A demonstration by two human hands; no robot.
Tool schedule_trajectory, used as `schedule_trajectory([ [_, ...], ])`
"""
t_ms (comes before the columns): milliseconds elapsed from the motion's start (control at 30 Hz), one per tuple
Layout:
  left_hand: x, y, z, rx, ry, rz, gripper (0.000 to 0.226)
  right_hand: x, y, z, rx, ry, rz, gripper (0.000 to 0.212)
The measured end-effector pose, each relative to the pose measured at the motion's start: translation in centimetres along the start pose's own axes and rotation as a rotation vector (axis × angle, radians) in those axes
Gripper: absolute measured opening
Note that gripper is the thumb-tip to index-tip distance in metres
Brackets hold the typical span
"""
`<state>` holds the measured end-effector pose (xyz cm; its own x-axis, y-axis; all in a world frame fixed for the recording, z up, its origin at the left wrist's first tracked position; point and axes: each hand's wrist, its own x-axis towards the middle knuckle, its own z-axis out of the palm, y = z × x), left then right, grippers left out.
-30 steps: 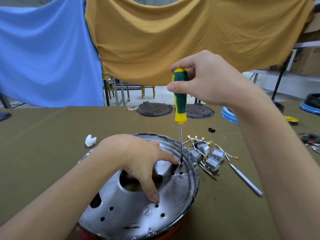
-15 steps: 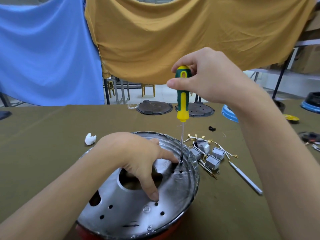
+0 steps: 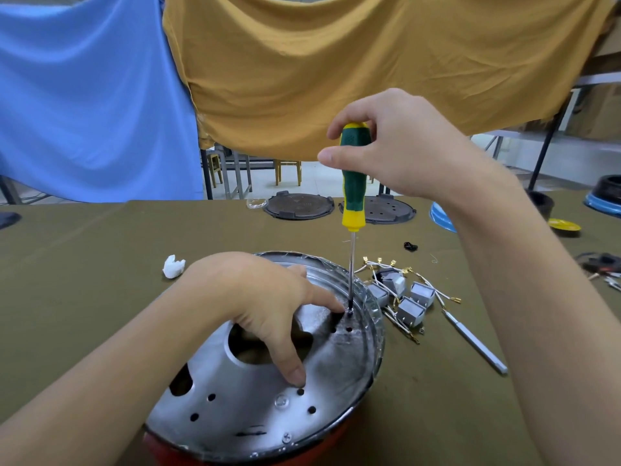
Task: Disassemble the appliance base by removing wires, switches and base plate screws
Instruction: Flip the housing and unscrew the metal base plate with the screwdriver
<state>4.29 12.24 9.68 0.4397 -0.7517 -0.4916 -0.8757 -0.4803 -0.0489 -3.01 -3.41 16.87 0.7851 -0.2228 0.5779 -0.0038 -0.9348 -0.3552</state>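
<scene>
A green and yellow screwdriver (image 3: 353,178) is held upright in the closed grip of the right hand (image 3: 400,146), its tip set at a hole near the far rim of the silver base plate (image 3: 255,391). The plate is steadied on the olive tabletop (image 3: 84,270) by the left hand (image 3: 258,297), fingers spread and pressing flat. Grey switches with wires (image 3: 403,297) are piled just beside the plate on the right

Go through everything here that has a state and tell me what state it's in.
Screwdriver: upright, tip in base plate.
Right hand: gripping screwdriver handle.
Left hand: fingers spread, pressing on base plate.
Base plate: still on appliance, one screw in.
Switches: removed, loose on table.
</scene>
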Motion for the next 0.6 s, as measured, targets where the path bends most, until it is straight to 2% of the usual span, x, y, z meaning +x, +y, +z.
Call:
schedule_trajectory([
  [167, 0.0, 0.1, 0.0, 0.01, 0.001, -0.005, 0.097, -0.1, -0.2, -0.8, 0.08, -0.045, -0.012, 0.035],
  [300, -0.2, 0.1, 0.0, 0.009, -0.01, -0.005, 0.098, -0.1, -0.3, -0.8, 0.098, -0.063, 0.018, 0.019],
  [400, -0.1, 0.0, 0.0, 0.013, -0.007, 0.001, 0.098, -0.1, -0.3, -0.4, 0.013, -0.059, 0.027, 0.014],
  [600, -0.2, 0.1, 0.1, 0.013, -0.015, -0.009, 0.098, 0.1, -0.1, 0.3, -0.031, 0.03, -0.02, 0.026],
])
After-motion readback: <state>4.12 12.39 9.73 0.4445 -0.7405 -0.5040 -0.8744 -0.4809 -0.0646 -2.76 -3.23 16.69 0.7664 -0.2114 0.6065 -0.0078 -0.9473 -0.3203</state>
